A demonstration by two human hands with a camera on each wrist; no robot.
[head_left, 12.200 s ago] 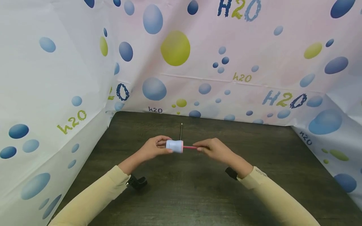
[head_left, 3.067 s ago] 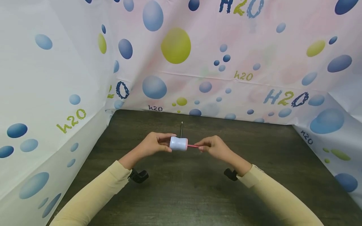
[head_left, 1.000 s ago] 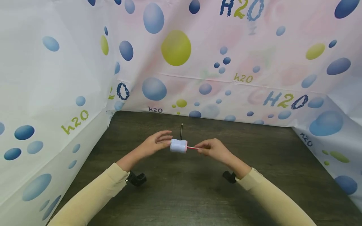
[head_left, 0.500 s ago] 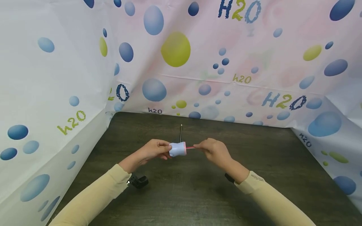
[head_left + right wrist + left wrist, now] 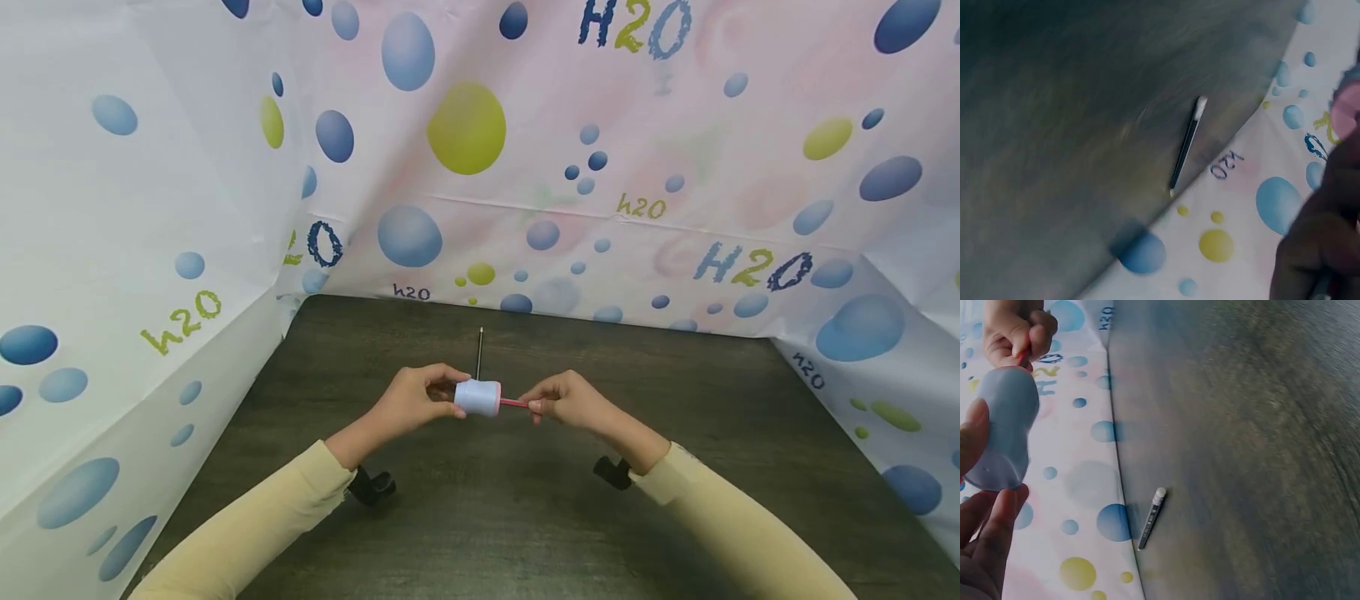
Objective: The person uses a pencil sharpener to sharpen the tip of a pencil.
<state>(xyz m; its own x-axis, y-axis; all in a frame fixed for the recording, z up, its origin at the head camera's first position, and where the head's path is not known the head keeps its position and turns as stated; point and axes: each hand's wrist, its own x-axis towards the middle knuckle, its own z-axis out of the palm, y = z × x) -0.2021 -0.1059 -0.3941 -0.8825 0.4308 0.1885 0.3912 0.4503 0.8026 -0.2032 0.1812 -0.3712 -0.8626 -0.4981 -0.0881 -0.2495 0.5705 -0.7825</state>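
A light blue, waisted pencil sharpener (image 5: 476,398) with a pink end is held level above the table in the head view. My left hand (image 5: 415,400) grips its left end between thumb and fingers. From the pink end sticks a red pencil (image 5: 514,403), its tip hidden inside the sharpener. The right hand (image 5: 573,400) pinches the pencil's outer part. In the left wrist view the sharpener (image 5: 1010,406) sits between thumb and fingertips. At the right edge of the right wrist view, the pink end (image 5: 1346,109) shows beyond dark, blurred fingers.
A dark pencil (image 5: 480,350) with a white eraser end lies on the dark wooden table (image 5: 480,517), just behind the sharpener. White sheeting (image 5: 600,275) with blue and green dots walls the table at the back and both sides.
One second ago the left fingers were loosened around the sharpener; they have since taken a fresh grip. Sharpener and pencil have shifted slightly nearer and rightward. The right fingers have turned about the pencil.
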